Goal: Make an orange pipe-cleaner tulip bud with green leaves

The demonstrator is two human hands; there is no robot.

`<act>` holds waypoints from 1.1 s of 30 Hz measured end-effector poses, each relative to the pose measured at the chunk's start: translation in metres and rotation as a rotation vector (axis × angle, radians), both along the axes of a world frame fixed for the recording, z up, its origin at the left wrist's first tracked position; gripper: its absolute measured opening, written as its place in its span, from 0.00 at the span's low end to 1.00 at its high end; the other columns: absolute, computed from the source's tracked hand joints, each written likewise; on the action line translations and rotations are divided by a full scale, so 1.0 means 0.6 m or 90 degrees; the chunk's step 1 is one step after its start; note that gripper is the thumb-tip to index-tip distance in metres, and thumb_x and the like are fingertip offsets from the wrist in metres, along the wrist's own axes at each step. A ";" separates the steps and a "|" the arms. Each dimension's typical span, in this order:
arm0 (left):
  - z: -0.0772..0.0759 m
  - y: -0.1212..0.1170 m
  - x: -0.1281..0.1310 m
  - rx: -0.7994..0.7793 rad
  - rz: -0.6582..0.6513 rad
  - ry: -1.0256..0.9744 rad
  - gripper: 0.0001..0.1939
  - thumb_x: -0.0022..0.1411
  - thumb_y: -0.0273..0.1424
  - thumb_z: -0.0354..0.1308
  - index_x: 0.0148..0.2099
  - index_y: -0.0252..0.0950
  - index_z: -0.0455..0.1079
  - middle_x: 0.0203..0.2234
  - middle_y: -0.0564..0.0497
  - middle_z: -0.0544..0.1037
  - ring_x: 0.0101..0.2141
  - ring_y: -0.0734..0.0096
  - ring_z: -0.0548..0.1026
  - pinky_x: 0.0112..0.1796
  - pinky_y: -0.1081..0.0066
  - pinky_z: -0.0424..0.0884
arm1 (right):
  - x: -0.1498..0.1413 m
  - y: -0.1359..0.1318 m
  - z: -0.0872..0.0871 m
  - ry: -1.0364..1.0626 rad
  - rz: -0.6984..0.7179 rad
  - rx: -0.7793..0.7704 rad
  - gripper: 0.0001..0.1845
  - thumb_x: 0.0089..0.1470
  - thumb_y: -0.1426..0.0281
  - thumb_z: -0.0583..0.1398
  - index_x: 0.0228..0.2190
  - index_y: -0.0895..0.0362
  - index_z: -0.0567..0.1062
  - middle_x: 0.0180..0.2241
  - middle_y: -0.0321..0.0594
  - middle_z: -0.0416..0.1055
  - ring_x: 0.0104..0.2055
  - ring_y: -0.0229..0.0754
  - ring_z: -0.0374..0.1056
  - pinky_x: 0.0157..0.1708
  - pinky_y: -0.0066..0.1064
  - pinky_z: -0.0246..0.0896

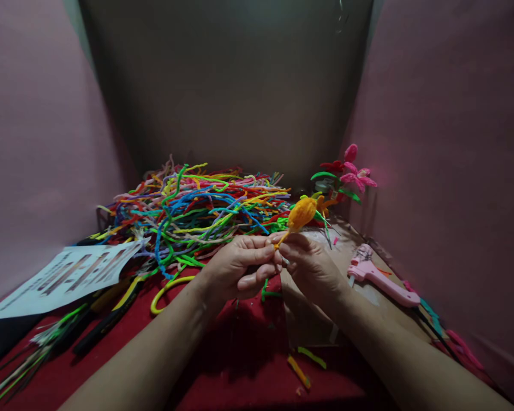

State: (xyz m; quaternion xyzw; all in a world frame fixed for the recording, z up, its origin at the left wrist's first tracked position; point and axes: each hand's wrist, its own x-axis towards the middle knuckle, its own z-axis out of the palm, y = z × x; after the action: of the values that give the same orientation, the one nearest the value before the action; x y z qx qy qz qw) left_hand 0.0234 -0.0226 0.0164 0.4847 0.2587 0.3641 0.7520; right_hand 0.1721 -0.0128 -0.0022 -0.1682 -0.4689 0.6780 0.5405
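An orange pipe-cleaner flower bud (302, 214) points up and to the right above the table, its thin stem end pinched between both hands. My left hand (249, 264) grips the stem end from the left with thumb and forefinger, the other fingers curled below. From the right, my right hand (305, 264) closes its fingertips round the same stem, just under the rounded bud. The very tip of the stem is partly hidden by the fingers.
A large heap of coloured pipe cleaners (205, 205) lies behind the hands. Pink glue gun (381, 279) rests on a board at right, near pink pipe-cleaner flowers (358, 176). Black-and-yellow pliers (111, 319) and a printed sheet (68, 274) lie left. Short pipe-cleaner scraps (298, 372) sit in front.
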 end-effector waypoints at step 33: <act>-0.008 0.019 0.008 0.104 0.283 -0.071 0.06 0.52 0.28 0.62 0.29 0.28 0.71 0.22 0.52 0.71 0.22 0.80 0.69 0.25 0.77 0.65 | 0.008 0.022 -0.014 0.002 -0.086 -0.149 0.09 0.36 0.71 0.68 0.26 0.58 0.75 0.23 0.31 0.69 0.22 0.31 0.64 0.19 0.22 0.56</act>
State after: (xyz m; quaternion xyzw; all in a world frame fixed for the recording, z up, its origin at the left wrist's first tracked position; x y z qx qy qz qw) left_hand 0.0282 -0.0110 0.0115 0.4538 0.2867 0.5667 0.6250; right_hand 0.1769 0.0003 -0.0107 -0.2603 -0.3731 0.6905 0.5624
